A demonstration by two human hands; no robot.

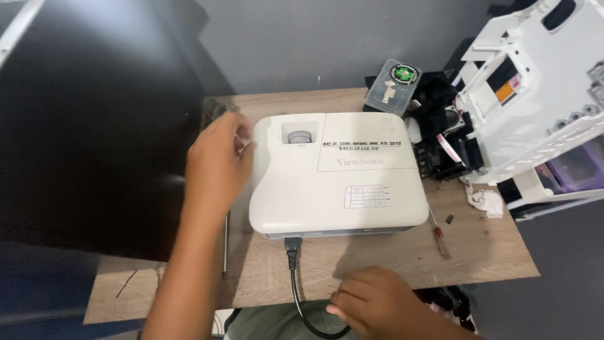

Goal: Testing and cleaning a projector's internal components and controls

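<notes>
Projector (336, 176) sits dead centre on the desk (377, 258). Left hand (217, 160) at 9 o'clock, fingers loosely together against its side; right hand (371, 302) at 6, curled around the black power cable (294, 277). Yank that and the plug could pop out, or drag the projector off.

A single head-worn camera looks steeply down from above and slightly in front of a wooden counter (377, 264), close enough that it fills most of the frame. The view faces a grey wall along the top edge. A white projector (336, 173) sits at centre. The left hand (217, 164) enters from lower left, the right hand (377, 302) from the bottom edge. There is no second view.
</notes>
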